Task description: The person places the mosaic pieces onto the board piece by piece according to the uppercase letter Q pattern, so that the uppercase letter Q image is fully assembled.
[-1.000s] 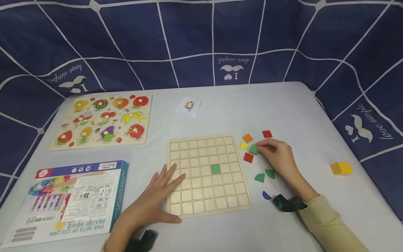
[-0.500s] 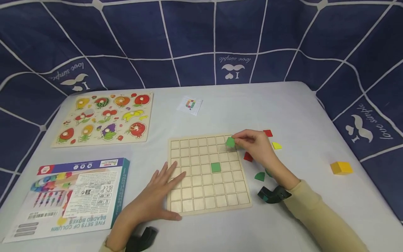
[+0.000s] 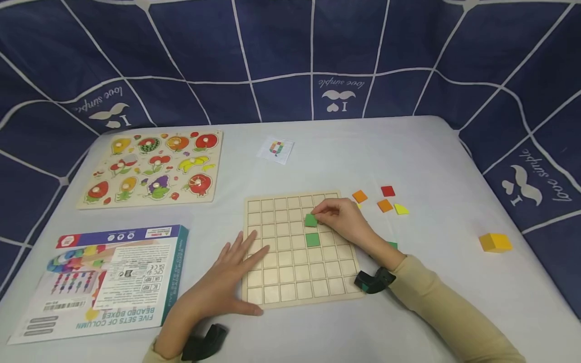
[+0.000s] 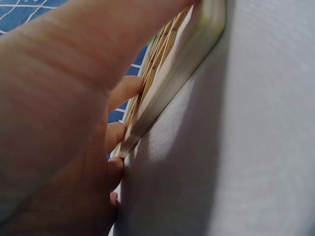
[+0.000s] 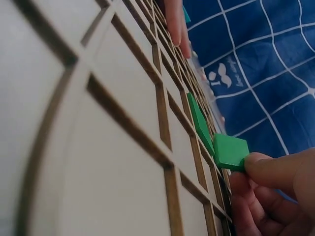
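Observation:
A wooden grid board [image 3: 278, 278] lies in the middle of the table, with one green square tile [image 3: 313, 239] set in a cell. My right hand [image 3: 342, 219] pinches a second green square tile [image 5: 231, 151] by its edge between thumb and fingers. In the head view that tile overlaps the cell just behind the placed one. In the right wrist view it is tilted, close over the grid. My left hand [image 3: 227, 280] rests on the board's left edge with fingers spread, the thumb near the front corner; in the left wrist view, the fingertips [image 4: 129, 88] touch the board's rim.
Orange [image 3: 385, 205], red [image 3: 388, 191] and yellow [image 3: 401, 208] tiles lie right of the board; my right forearm hides others. A pattern card [image 3: 277, 150] lies behind. A fruit puzzle [image 3: 150, 169] and a bead box [image 3: 109, 282] stand left, a yellow block [image 3: 495, 242] far right.
My right hand has picked up the green square tile from the loose pieces and carried it left, over the board. My left hand has stayed on the board's edge.

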`<move>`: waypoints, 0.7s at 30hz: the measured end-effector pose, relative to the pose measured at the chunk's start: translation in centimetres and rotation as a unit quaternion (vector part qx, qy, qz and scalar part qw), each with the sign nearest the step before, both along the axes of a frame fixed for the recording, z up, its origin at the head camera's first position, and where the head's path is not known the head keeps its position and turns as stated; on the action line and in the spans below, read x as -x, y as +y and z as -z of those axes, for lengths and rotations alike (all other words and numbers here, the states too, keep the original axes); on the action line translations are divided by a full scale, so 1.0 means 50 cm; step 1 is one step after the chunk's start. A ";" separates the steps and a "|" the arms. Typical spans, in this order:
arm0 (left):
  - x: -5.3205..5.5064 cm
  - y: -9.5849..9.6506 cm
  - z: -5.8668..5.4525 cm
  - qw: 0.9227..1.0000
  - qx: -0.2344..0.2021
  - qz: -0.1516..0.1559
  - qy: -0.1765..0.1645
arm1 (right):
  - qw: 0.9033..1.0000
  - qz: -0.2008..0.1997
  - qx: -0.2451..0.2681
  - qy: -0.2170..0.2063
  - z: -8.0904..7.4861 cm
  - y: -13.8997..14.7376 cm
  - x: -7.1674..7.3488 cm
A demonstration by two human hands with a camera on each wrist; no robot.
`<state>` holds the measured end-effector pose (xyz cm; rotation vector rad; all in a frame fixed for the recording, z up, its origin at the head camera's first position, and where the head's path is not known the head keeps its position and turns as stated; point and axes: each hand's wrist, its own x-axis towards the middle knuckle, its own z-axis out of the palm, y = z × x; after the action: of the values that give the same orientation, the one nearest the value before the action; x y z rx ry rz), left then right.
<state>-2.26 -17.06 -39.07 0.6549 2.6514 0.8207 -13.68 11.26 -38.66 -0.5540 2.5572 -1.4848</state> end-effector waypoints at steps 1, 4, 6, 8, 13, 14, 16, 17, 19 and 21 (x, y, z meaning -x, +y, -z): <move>0.001 -0.001 0.000 1.000 0.000 0.000 0.001 | 1.000 -0.003 -0.006 0.010 0.001 -0.001 0.000; 0.002 -0.002 0.000 1.000 -0.001 0.001 0.002 | 0.999 -0.014 -0.025 0.035 0.002 -0.004 -0.001; 0.002 -0.002 -0.001 1.000 -0.002 0.002 0.002 | 0.998 -0.018 -0.036 0.045 0.001 -0.004 -0.001; 0.001 -0.002 -0.002 1.000 -0.001 0.002 0.001 | 0.998 -0.022 -0.043 0.051 0.001 -0.004 -0.002; 0.000 -0.002 -0.003 1.000 -0.001 0.001 -0.003 | 0.995 -0.031 -0.050 0.077 0.003 -0.003 -0.001; 0.000 -0.002 -0.003 1.000 -0.002 0.001 -0.003 | 0.995 -0.032 -0.052 0.083 0.004 -0.003 -0.001; 0.000 -0.002 -0.003 1.000 -0.001 0.002 -0.003 | 0.993 -0.034 -0.057 0.096 0.006 -0.004 -0.002; 0.000 -0.002 -0.003 1.000 0.000 0.001 -0.002 | 0.992 -0.034 -0.060 0.101 0.006 -0.004 -0.002; 0.000 -0.001 -0.002 1.000 0.000 0.001 0.000 | 0.991 -0.035 -0.068 0.107 0.004 -0.006 -0.003; 0.000 -0.001 -0.002 1.000 0.001 0.000 0.002 | 0.991 -0.037 -0.071 0.108 0.002 -0.007 -0.004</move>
<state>-2.24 -17.09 -38.95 0.6570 2.6554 0.8171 -13.46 10.90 -38.76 -0.8204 2.7425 -1.2687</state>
